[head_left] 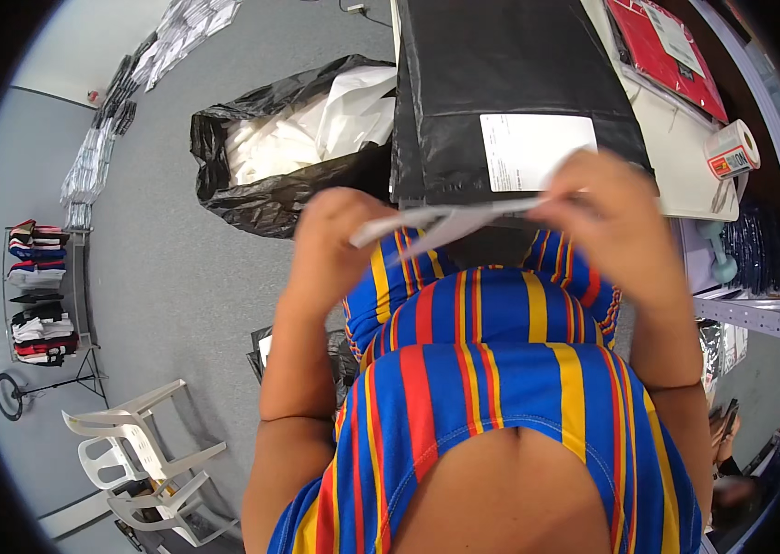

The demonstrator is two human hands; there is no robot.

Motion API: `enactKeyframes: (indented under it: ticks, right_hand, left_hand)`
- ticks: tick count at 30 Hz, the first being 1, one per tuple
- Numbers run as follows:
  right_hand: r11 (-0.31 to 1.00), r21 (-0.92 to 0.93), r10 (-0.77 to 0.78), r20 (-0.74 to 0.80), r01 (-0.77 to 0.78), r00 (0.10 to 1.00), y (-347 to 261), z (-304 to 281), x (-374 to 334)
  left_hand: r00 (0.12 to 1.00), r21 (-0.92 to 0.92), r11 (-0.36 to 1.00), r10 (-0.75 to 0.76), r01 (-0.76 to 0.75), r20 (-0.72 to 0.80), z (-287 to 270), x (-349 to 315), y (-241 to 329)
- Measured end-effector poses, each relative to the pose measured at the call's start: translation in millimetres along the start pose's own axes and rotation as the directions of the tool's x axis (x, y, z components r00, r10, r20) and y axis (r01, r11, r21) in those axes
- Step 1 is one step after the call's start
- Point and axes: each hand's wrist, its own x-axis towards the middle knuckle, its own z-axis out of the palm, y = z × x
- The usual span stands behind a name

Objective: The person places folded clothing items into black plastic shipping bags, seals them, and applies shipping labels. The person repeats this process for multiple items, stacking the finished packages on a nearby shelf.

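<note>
A thin white strip, slightly blurred and looking like paper or label backing, stretches between my hands in front of my lap. My left hand is closed on its left end. The fingers of my right hand pinch the other end, just over the near edge of a black plastic mailer bag. That bag lies flat on the table, with a white printed label stuck near its close edge. My right hand covers the label's lower right corner.
Left of the table, an open black garbage bag holds white scraps. A red package and a label roll are at the right. A pale green dumbbell sits on a shelf. White plastic chairs stand at lower left.
</note>
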Motion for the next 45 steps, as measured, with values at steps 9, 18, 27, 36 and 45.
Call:
enactKeyframes:
  ticks: [9,18,27,36,45]
  right_hand:
    - [0.959,0.202,0.277,-0.821,-0.198,0.500,81,-144,-98]
    - [0.945,0.225,0.314,-0.826,-0.236,0.468,92,-128,-109]
    - [0.938,0.323,0.339,-0.762,-0.129,0.553,91,-107,-82]
    - [0.868,0.467,0.328,-0.795,0.170,0.510,103,-139,-59]
    - [0.463,0.769,-0.146,-0.426,0.442,0.893,202,-147,102]
  left_hand:
    - [0.818,0.616,0.553,-0.485,0.560,-0.309,-55,38,-163]
    - [0.926,-0.008,0.936,0.349,-0.352,0.144,64,78,36]
    - [0.915,-0.076,0.956,0.293,-0.283,0.277,118,66,68]
    - [0.910,-0.214,0.976,0.120,-0.035,0.396,58,180,74]
    - [0.977,0.371,0.928,-0.104,0.028,0.187,117,338,-16]
